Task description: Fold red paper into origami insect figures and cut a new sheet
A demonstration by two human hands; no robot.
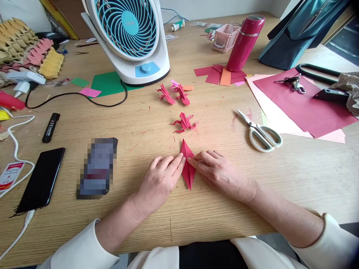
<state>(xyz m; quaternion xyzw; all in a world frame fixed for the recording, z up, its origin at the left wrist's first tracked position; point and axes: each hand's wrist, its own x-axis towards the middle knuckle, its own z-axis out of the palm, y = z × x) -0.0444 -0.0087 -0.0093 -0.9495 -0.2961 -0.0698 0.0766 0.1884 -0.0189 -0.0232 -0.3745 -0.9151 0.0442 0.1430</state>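
Note:
A red paper folded into a long diamond point(189, 172) lies flat on the table, its points toward and away from me. My left hand point(165, 172) rests at its left edge, the fingers together and their tips on the paper. From the right, my right hand point(217, 170) touches the paper's upper middle with its fingertips, the fingers pressed together. Just beyond the diamond stands a folded red paper figure point(184, 122) with thin legs. Two similar red figures, one at the left point(166, 94) and one at the right point(182, 94), sit farther back.
White-handled scissors point(265, 138) lie right of my hands, near red and pink sheets point(303, 104). A fan point(146, 69) and a red bottle point(244, 45) stand behind. At the left are two phones point(42, 179) point(98, 168), a black marker point(51, 127) and cables.

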